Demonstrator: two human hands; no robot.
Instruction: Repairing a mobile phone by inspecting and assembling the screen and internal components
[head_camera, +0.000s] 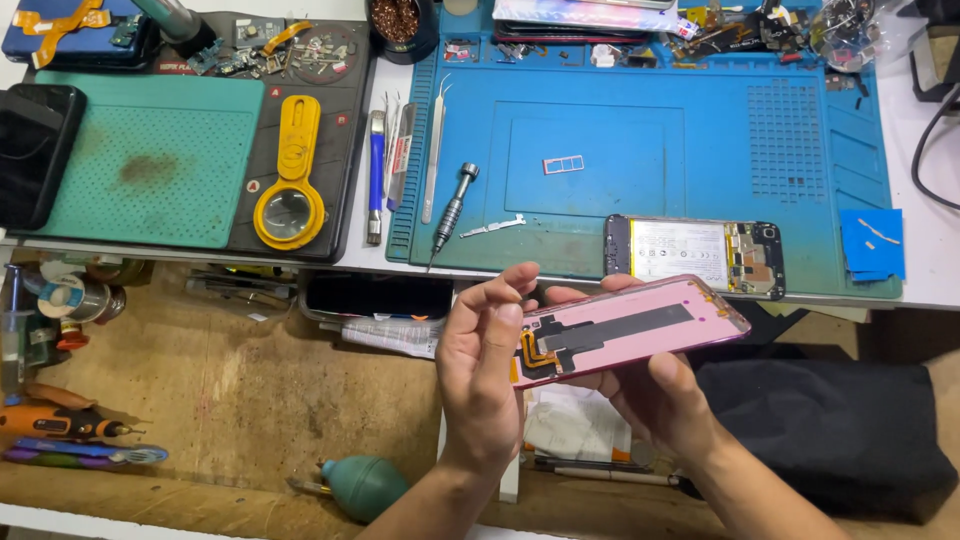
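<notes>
Both hands raised over the open drawer, just in front of the bench edge. Right hand (660, 395) cradles the pink phone screen panel (640, 325) from beneath, fingers curled along its underside and far edge. Left hand (485, 375) closes on the panel's near-left end, thumb and fingers pinching at the corner where the orange flex cable (535, 355) folds out; fingertip contact is partly hidden by the hand itself.

Panel is held tilted, back side up, dark strip running along its length.

Risks, as judged:
- Flex cable sits right under the left thumb; a hard press or pull could crease or tear it.
- Panel is thin and supported only at its ends; twisting between the 2 hands could crack the glass.
- It hangs over the drawer, not the mat; a slip would drop it among loose tools.

Counts:
- 1 opened phone body (695, 258) on the blue mat (800, 150), just beyond the right hand.
- 1 screwdriver (452, 208), beyond the left hand.
- 1 pink card tray (563, 164), farther out on the mat.
- 1 yellow magnifier (290, 185), far left of the left hand.
- 1 green air blower (360, 487), below-left of the left wrist.
- Tweezers near the mat's left edge: count unclear.
</notes>
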